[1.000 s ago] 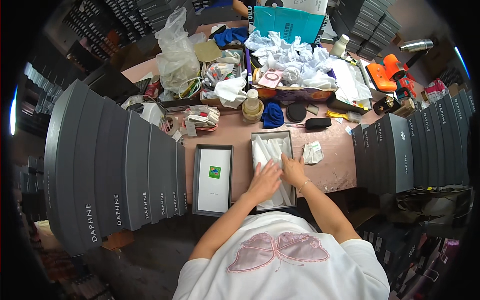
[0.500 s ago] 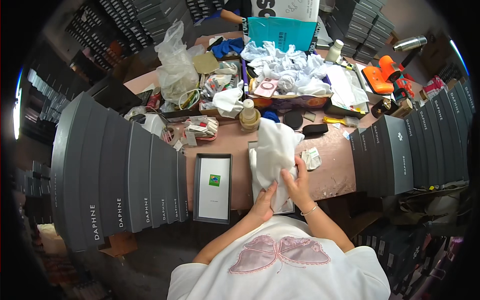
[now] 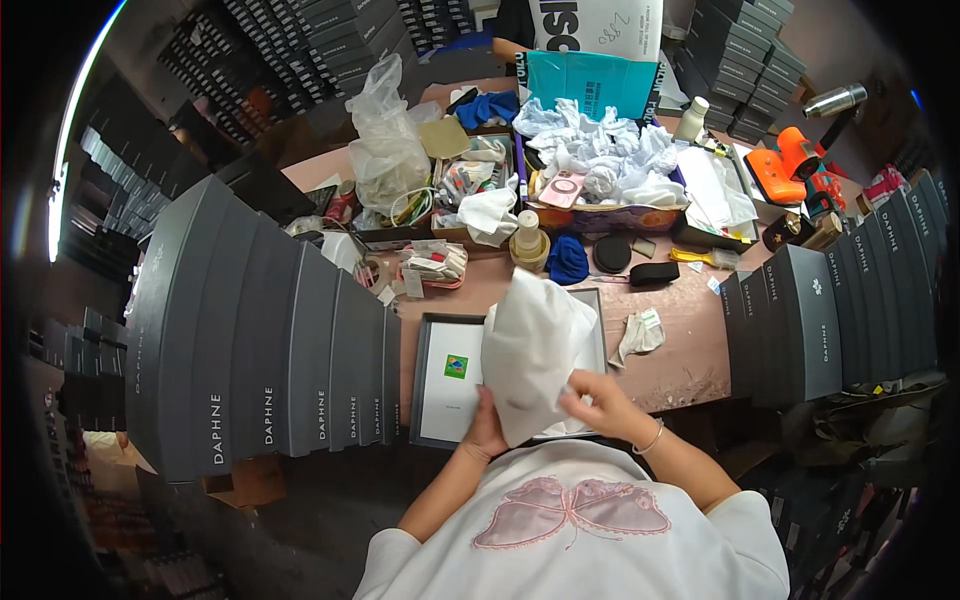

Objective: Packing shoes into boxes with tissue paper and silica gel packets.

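A white soft bundle [image 3: 535,350], wrapped in thin cloth or paper, is held upright in front of my body. What it contains is hidden. My left hand [image 3: 486,430] grips its lower left side, the thumb resting along the edge. At the right edge, the bent fingers of my right hand [image 3: 603,408] close on the wrapping, slightly blurred. Behind the bundle lies an open grey shoebox [image 3: 600,320], mostly covered by it. To the left is a grey box lid [image 3: 418,385] with a white inside and a green square sticker [image 3: 456,366], partly overlapped by the bundle.
Rows of grey shoeboxes flank the table, left [image 3: 265,340] and right [image 3: 808,320]. At the back stands a carton of crumpled white paper [image 3: 600,150]. Nearby are a bottle [image 3: 528,240], a yellow-handled brush [image 3: 705,257], a blue cloth [image 3: 568,260] and a small crumpled packet [image 3: 638,335].
The bundle has moved left and down, now overlapping the lid. My left hand has shifted to its left side, and my right hand has gone from its front to its right edge. The view has shifted too.
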Tool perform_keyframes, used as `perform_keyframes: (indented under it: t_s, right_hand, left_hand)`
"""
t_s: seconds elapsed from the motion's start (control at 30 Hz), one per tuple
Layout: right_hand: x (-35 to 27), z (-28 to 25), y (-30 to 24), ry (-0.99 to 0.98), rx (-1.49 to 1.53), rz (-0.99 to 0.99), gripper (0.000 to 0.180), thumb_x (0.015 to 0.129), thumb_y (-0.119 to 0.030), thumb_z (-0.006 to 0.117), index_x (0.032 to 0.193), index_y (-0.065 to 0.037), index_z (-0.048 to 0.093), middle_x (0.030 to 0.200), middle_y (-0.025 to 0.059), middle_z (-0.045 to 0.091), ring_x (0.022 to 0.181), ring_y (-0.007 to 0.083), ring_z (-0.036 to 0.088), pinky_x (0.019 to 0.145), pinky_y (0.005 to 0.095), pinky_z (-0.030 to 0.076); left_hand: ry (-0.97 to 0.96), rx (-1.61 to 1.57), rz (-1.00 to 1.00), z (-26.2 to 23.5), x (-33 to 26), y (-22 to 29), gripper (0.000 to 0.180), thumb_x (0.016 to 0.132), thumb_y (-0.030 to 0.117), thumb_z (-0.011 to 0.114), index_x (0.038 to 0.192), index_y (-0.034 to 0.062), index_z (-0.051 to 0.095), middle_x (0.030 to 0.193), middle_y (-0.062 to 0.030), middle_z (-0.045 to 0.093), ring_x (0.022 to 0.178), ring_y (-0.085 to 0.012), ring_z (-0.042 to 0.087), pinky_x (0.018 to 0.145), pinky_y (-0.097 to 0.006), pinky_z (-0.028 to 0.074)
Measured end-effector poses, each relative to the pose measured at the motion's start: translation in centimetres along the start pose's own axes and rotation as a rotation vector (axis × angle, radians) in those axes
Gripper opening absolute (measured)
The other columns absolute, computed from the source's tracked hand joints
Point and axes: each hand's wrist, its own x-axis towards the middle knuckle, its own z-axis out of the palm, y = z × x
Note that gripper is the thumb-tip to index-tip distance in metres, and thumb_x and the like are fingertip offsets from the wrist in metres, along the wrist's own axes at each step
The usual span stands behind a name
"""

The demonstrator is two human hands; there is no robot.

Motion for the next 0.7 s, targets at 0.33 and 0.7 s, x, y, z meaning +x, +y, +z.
perform_keyframes:
  t_s: [0.33,0.7]
  right_hand:
    - [2.4,-5.0,-1.0,-0.14,0.691,0.25,0.019,0.088,-0.01,0.062,0.071,-0.008,0.052,0.07,-0.0077,0.051,0.063,0.001,0.043,0.057,0.0199,0.036]
    - [3.4,-3.1,1.7,0.288,-0.137,0.159,0.019,0.086,-0.009,0.059,0.07,-0.003,0.051,0.059,-0.0007,0.048,0.055,0.0058,0.041,0.049,0.0238,0.034]
  left_hand:
    - [-0.254,-0.007,-0.128,1.2,4.3,-0.4,0.085,0.079,0.047,0.069,0.143,0.0039,0.032,0.133,-0.016,0.051,0.121,-0.0313,0.053,0.103,-0.043,0.045]
    - [0.056,-0.159,0.111,3.6,4.0,-0.4,0.091,0.083,0.074,0.041,0.146,0.0097,0.027,0.144,-0.0158,0.038,0.13,-0.0316,0.042,0.107,-0.046,0.037]
